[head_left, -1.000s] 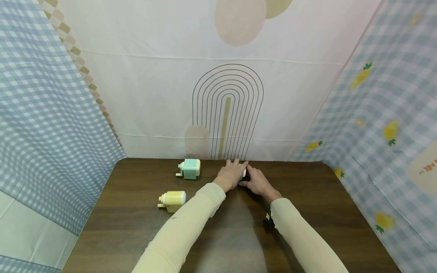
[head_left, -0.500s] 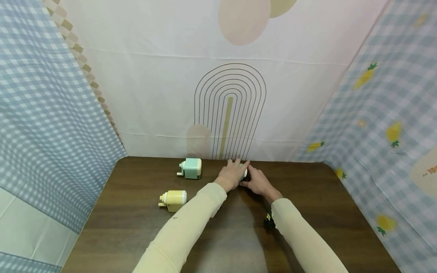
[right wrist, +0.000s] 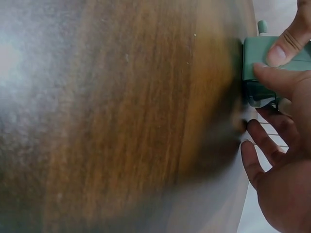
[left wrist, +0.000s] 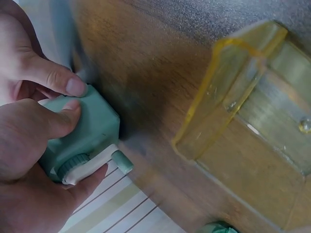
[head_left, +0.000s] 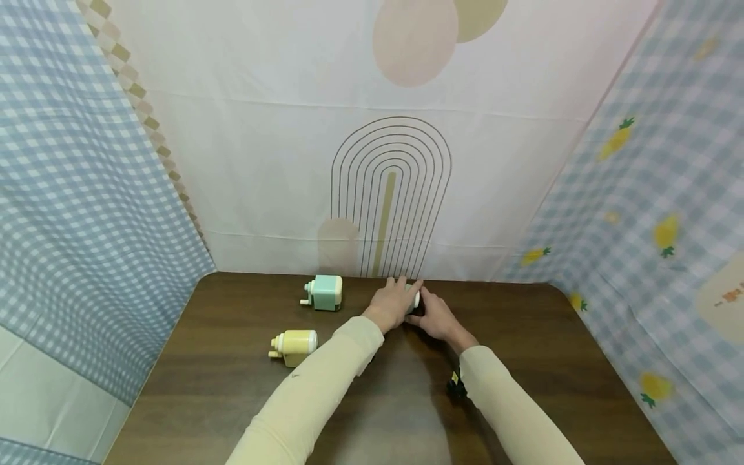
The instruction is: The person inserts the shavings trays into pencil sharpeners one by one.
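Note:
Near the table's back edge, both hands hold a green pencil sharpener point(head_left: 414, 303), largely covered in the head view. My left hand point(head_left: 391, 303) grips it from the left and above, its thumb on the green casing in the left wrist view. A white crank with a green knob point(left wrist: 122, 162) sticks out beside its fingers. From the right, my right hand point(head_left: 437, 316) holds the other end. The right wrist view shows that thumb on the sharpener point(right wrist: 255, 51), above a dark lower part point(right wrist: 257, 91), with the lower fingers spread apart.
Another green crank sharpener point(head_left: 327, 292) stands at the back left, with a yellow one point(head_left: 298, 343) nearer me. A small black thing with a yellow mark point(head_left: 456, 386) lies beside the right sleeve. The left wrist view shows a see-through yellow casing point(left wrist: 199, 111) close up.
Both hands stay on the green pencil sharpener with hardly any movement. The head view shifts slightly, so the whole scene sits a little lower in the frame.

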The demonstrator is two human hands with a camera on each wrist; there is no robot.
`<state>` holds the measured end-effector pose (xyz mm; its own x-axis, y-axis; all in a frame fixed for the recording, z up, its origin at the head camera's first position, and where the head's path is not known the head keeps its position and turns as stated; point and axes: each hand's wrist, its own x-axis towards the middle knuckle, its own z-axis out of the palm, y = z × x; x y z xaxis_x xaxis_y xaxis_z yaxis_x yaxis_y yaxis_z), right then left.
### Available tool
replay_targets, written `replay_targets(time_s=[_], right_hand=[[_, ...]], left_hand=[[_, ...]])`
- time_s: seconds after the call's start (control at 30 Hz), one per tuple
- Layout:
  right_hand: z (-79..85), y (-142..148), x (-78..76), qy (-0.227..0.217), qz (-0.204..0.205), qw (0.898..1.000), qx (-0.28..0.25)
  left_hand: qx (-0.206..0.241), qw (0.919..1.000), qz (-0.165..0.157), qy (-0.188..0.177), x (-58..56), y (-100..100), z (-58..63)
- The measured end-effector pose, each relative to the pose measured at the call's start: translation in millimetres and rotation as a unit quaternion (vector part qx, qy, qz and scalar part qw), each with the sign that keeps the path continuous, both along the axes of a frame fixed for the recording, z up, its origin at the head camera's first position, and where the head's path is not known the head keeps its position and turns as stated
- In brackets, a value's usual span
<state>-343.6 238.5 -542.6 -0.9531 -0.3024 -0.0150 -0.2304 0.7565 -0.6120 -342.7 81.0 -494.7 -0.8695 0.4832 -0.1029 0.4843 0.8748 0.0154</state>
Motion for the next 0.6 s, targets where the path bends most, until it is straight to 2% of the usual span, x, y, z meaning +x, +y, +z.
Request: replay_targets(time_s=[0.1,0.33,0.5,0.6], right_hand=[[-0.9,0.0,1.4,-0.002,-0.007,1.0,-0.014],[-1.2,-6.7,4.5,0.006,-0.018,0.999,-0.029],[2.6,-9.1,8.0,-0.004,-0.027,1.0,-0.01],[7.4,-9.1,10.0,0.013,-0.033,0.999,0.016]], left_hand=[[0.005,1.0,-0.001,-0.002,-2.7,-0.1,0.8],[0.052,0.9986,0.003,-0.002,-10.2,-12.8,-1.1],[0.071,0.9975,-0.005,-0.008,-8.6,-22.2,2.4],[0.073,0.9972,-0.013,-0.009,-7.8,-28.1,9.8]])
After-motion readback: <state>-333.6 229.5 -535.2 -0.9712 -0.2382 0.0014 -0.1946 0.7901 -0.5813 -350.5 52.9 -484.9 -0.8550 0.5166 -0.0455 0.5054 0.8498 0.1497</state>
